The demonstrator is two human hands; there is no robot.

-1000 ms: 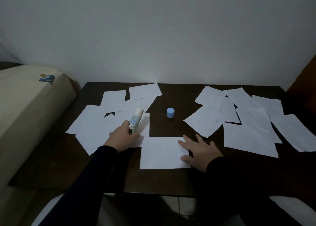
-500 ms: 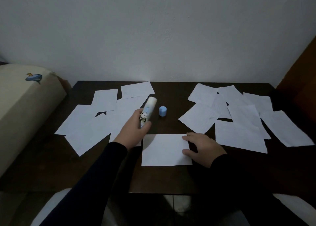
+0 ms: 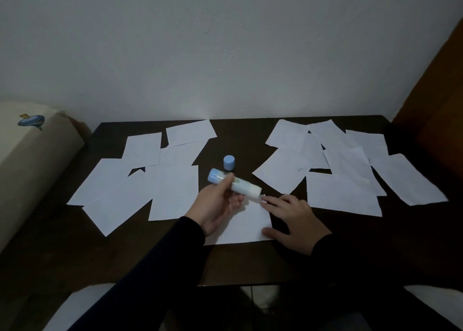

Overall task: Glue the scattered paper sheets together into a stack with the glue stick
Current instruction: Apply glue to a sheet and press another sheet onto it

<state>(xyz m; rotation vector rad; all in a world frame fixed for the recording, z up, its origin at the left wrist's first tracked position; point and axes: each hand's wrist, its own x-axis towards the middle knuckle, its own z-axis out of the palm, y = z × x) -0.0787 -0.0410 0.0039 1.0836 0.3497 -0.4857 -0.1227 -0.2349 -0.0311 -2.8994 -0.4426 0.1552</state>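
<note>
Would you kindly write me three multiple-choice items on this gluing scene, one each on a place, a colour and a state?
1. Where does the loose cap stand?
A. on the dark table between the two paper spreads
B. on the centre sheet
C. on the cushion

2. What colour is the cap?
A. red
B. light blue
C. black

3. What is the left hand doing?
A. lying flat
B. pointing at the wall
C. gripping the glue stick

Answers: 1 A, it sits on bare wood. 2 B, it matches the stick's blue end. 3 C, fingers wrap the tube while the right hand rests on the centre sheet.
</note>
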